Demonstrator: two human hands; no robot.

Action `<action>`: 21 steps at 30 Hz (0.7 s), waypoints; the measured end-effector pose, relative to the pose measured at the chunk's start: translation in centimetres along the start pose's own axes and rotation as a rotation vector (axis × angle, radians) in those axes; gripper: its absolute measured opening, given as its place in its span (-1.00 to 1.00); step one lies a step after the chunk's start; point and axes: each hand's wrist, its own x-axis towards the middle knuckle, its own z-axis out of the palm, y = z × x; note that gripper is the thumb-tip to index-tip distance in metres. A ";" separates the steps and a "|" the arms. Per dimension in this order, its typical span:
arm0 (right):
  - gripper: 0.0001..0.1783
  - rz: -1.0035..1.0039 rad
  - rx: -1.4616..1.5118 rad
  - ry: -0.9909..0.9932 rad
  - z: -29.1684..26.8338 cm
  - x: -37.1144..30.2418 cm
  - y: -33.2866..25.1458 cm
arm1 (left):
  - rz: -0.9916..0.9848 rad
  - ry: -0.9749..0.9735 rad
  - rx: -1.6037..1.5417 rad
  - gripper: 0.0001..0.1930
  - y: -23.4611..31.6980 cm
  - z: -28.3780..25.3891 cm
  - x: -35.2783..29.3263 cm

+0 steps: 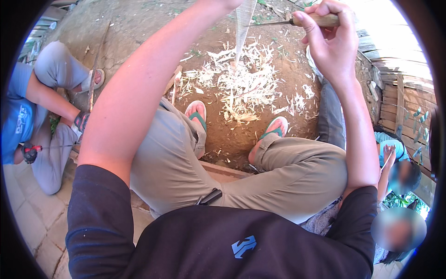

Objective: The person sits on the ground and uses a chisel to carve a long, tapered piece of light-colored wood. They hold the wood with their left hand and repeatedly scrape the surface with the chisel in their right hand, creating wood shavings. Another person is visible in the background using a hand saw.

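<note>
My right hand (pixel 332 39) is closed round the wooden handle of a knife (pixel 320 20), whose thin, narrow blade points left. The blade's tip reaches the edge of a pale, tapered strip of wood (pixel 244 25), which hangs point down from the upper edge of the picture. Beside the strip's top, only the lower part of my left hand (pixel 232 3) shows. Its fingers lie outside the picture, so their grip is hidden. Below the strip's point, a heap of pale wood shavings (pixel 246 86) covers the dirt ground.
My sandalled feet flank the shavings. At left a person in a blue shirt (pixel 21 109) with dark gloves holds a red-handled tool (pixel 33 149) near a long, thin stick (pixel 98 65). More people sit at the right, by a plank wall (pixel 395 100). A dark-trousered leg (pixel 331 114) lies beside my knee.
</note>
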 end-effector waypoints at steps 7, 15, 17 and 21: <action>-0.68 -0.043 0.023 0.030 0.7 -0.1 -0.4 | -0.021 -0.035 0.001 -0.48 -0.1 -0.5 0.1; -0.70 -0.060 -0.080 0.020 -0.1 0.3 -1.6 | -0.052 -0.018 -0.033 -0.44 0.2 0.2 -0.2; -0.70 -0.055 -0.085 -0.013 0.3 0.2 -1.5 | -0.021 -0.040 -0.064 -0.43 -0.5 0.1 0.1; -0.71 -0.037 -0.009 0.026 0.3 0.5 -1.8 | -0.019 -0.031 -0.025 -0.41 0.2 -0.1 -0.3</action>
